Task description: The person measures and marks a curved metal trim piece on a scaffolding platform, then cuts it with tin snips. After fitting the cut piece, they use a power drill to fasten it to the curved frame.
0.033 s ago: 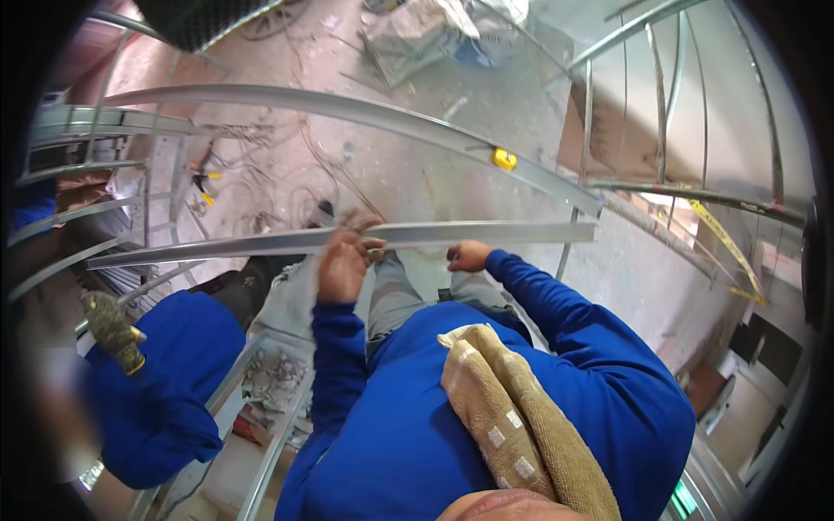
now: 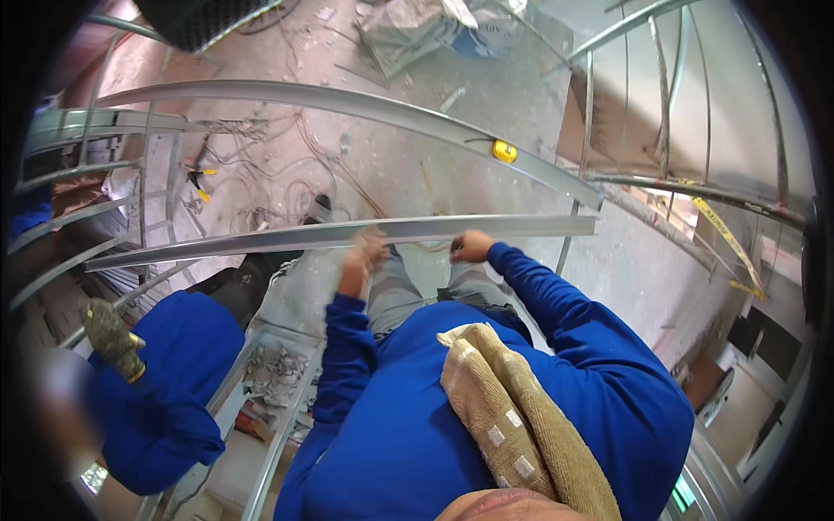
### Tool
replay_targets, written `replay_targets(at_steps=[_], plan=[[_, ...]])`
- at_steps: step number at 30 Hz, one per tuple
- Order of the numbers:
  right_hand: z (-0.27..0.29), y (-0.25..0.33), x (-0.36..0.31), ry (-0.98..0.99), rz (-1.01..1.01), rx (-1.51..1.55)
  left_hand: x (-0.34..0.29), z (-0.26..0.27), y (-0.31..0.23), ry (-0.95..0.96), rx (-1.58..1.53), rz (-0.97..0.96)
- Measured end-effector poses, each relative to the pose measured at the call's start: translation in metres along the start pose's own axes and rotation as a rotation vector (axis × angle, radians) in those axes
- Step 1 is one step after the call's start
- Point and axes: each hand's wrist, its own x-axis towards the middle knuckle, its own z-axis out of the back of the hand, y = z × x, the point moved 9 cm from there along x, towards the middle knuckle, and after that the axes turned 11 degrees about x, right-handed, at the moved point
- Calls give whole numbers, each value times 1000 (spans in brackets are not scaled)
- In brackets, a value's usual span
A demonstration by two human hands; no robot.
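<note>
left grip (image 2: 366, 255) blurred at metal channel (image 2: 521, 227) | right grip (image 2: 472, 247) curled near it | can't tell either's hold | tape measure (image 2: 504, 151) beyond right grip

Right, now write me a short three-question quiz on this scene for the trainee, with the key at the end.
1. Multiple choice: what colour is the tape measure on the far metal channel?
a) red
b) yellow
c) green

2. True or false: a tan towel lies over the camera wearer's blue top.

3. Short answer: of the wearer's left hand and right hand, which is nearer the right-hand end of the near metal channel?

Key: 1. b; 2. true; 3. the right hand.
</note>
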Motion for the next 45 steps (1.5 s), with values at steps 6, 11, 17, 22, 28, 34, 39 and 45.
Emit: replay_targets(at_steps=[6,11,17,22,28,34,39,45], plan=[[228,-122,-28,-1307,-426,283,14,-35,187,238,1471,-96],[259,-149,20,-1142,-760,321,63,-20,197,82,569,173],[253,-129,35,-1173,-839,261,107,-68,156,96,41,312],[261,-124,5,-1197,-753,279,137,-107,98,198,-167,226],[164,-17,4,-738,10,580,149,-121,89,253,-500,166],[97,-6,101,-265,112,624,110,-71,118,425,-658,132],[91,-168,254,-126,-399,151,70,-82,172,569,-800,316],[86,-282,388,-419,-561,-36,68,-78,236,565,-413,384]])
